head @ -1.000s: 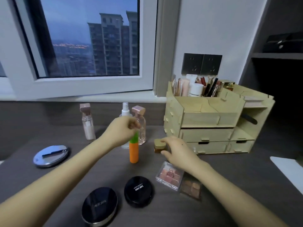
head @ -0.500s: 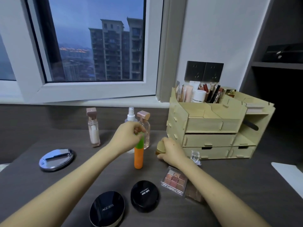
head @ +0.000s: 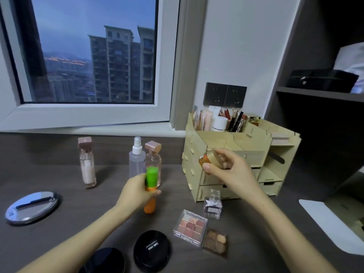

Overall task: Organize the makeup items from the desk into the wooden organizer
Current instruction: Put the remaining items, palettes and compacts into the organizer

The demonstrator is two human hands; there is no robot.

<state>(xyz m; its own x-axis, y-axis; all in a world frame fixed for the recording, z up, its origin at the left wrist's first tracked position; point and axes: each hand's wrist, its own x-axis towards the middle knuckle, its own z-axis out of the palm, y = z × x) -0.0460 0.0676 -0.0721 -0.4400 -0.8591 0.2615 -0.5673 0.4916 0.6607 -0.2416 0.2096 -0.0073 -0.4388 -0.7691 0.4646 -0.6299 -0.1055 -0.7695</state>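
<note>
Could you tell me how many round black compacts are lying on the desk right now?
2. One black compact with white lettering lies near the front edge, left of the clear eyeshadow palette. The other compact sits to its left, partly cut off by the picture's bottom edge.

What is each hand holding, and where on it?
Left hand: orange bottle, around its upper body below the green cap. Right hand: small orange jar, fingertips on its gold lid.
</note>
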